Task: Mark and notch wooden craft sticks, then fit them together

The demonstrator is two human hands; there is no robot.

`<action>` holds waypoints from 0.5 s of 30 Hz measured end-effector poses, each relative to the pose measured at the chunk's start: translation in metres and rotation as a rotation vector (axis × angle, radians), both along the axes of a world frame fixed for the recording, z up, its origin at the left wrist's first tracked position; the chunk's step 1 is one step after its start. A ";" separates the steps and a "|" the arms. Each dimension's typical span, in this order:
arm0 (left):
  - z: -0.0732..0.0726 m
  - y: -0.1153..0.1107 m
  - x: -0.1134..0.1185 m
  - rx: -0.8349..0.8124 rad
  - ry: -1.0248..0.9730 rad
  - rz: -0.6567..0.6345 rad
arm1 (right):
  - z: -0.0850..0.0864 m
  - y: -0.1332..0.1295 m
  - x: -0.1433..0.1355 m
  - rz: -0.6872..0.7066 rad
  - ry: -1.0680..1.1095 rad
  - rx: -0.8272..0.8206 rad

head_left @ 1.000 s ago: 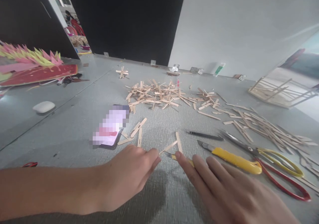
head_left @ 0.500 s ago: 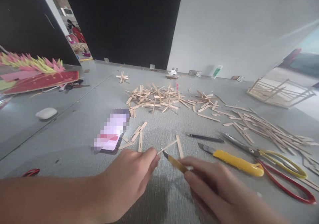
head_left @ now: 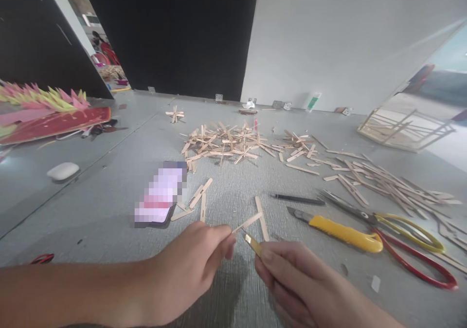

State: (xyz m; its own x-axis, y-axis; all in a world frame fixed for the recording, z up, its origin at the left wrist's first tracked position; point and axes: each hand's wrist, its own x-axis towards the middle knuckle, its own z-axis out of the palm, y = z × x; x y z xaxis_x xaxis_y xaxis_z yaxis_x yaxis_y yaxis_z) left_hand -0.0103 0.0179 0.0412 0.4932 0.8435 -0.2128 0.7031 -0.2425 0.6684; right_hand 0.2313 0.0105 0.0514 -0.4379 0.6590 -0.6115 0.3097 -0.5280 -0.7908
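Between the thumb and fingers of my left hand [head_left: 197, 260] is a thin wooden craft stick [head_left: 251, 219], pointing right. Its far end meets another craft stick [head_left: 264, 228] lying on the grey surface. My right hand [head_left: 295, 274] is closed around a small craft knife [head_left: 252, 244] with a yellowish handle. The knife's tip is at the held stick, close to my left fingertips; whether it touches cannot be made out. Several notched sticks [head_left: 203, 206] lie beyond my left hand, beside a phone [head_left: 160, 191] with a blurred screen.
To the right lie a black pen-like tool [head_left: 299, 200], a yellow utility knife [head_left: 343, 231] and scissors [head_left: 412, 264] with red and yellow handles. Heaps of craft sticks [head_left: 226, 143] spread farther back. A white case [head_left: 63, 171] is at left, a stick frame [head_left: 404, 131] at far right.
The held stick has turned so its broad face shows more. My right hand has shifted slightly down and left with the craft knife. The view has moved a little.
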 end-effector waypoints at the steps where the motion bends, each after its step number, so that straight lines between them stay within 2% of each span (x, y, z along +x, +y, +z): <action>1: 0.002 0.001 0.000 -0.007 0.008 -0.017 | 0.002 0.007 0.005 0.040 -0.041 0.012; 5: 0.009 0.001 0.001 0.002 0.024 -0.089 | 0.016 0.040 0.022 0.296 -0.171 0.097; 7: 0.008 -0.002 0.003 0.014 0.033 -0.087 | 0.022 0.047 0.022 0.391 -0.158 0.110; 9: 0.004 -0.004 0.006 0.031 0.036 -0.041 | 0.021 0.042 0.013 0.374 -0.087 0.071; 11: -0.001 -0.005 0.008 0.077 0.027 0.008 | 0.015 0.028 -0.001 0.290 0.019 0.016; 13: -0.004 -0.005 0.007 0.116 0.000 0.019 | 0.009 0.015 -0.012 0.214 0.096 -0.010; 15: -0.003 -0.003 0.005 0.113 -0.042 -0.001 | 0.009 0.013 -0.012 0.171 0.110 -0.015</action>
